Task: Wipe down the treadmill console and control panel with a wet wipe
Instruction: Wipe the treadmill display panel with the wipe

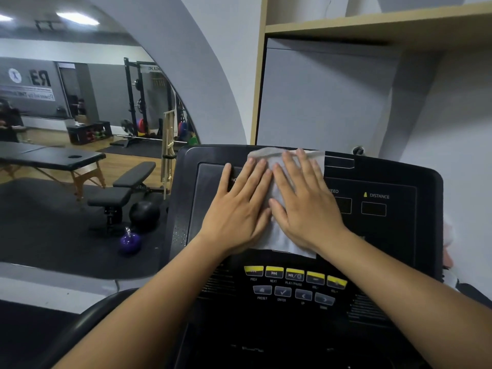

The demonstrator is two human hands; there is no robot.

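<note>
Treadmill console [399, 171] fills the middle and 3 o'clock side of the view, a black slab tilted up toward the person, with the control panel [234, 286] just below it at 6 o'clock. An arched mirror [80, 107] takes up the 9 o'clock side, and a wooden shelf [372, 25] runs across at 1 o'clock. In the mirror, a black massage table [53, 158] stands at 9 o'clock, with a weight bench [127, 187] just toward the centre from it. A white wipe [282, 243] lies spread flat on the middle of the console, its far edge reaching the console's top rim at 12 o'clock and its near edge ending just above the buttons. Both hands rest side by side on it, palms down, fingers straight and slightly fanned. The left hand [237, 211] covers the wipe's 9 o'clock edge, its thumb and outer fingers on the bare display. The right hand [306, 209] covers the 3 o'clock half, thumb touching the left hand's forefinger side. A black ball [145, 215] sits under the bench. A purple kettlebell [130, 242] stands at 7 o'clock of the ball. A row of yellow buttons [295, 274] lies at 6 o'clock of the wipe, grey buttons [292, 294] just below them.
</note>
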